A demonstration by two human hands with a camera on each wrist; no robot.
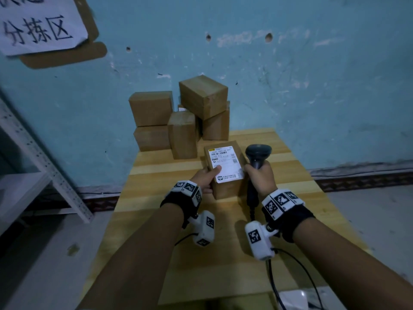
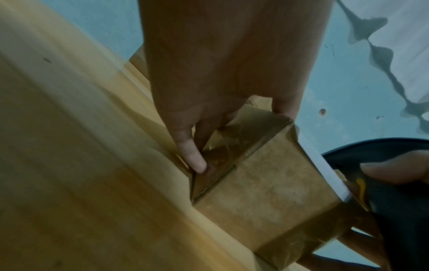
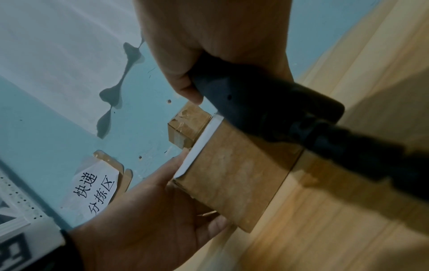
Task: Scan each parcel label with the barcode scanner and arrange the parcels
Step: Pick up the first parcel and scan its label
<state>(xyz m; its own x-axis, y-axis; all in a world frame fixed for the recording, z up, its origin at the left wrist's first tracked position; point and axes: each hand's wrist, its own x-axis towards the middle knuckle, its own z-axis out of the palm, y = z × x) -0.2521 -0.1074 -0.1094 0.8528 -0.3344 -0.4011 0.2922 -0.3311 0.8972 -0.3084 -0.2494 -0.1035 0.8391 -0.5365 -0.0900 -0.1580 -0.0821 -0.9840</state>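
A brown cardboard parcel (image 1: 225, 173) (image 2: 262, 199) (image 3: 234, 176) stands on the wooden table (image 1: 169, 249), its white shipping label (image 1: 224, 163) facing up. My left hand (image 1: 206, 176) (image 2: 209, 102) grips the parcel's left side, thumb on the label and fingers along the side. My right hand (image 1: 260, 177) (image 3: 209, 45) grips the handle of a dark barcode scanner (image 1: 257, 155) (image 3: 267, 106) just right of the parcel, head raised beside the label. The scanner's cable (image 1: 290, 269) trails back across the table.
Several plain brown boxes (image 1: 182, 117) are stacked against the blue wall at the table's far left corner. A paper sign (image 1: 38, 23) hangs on the wall at upper left. A white metal shelf (image 1: 26, 166) stands left of the table.
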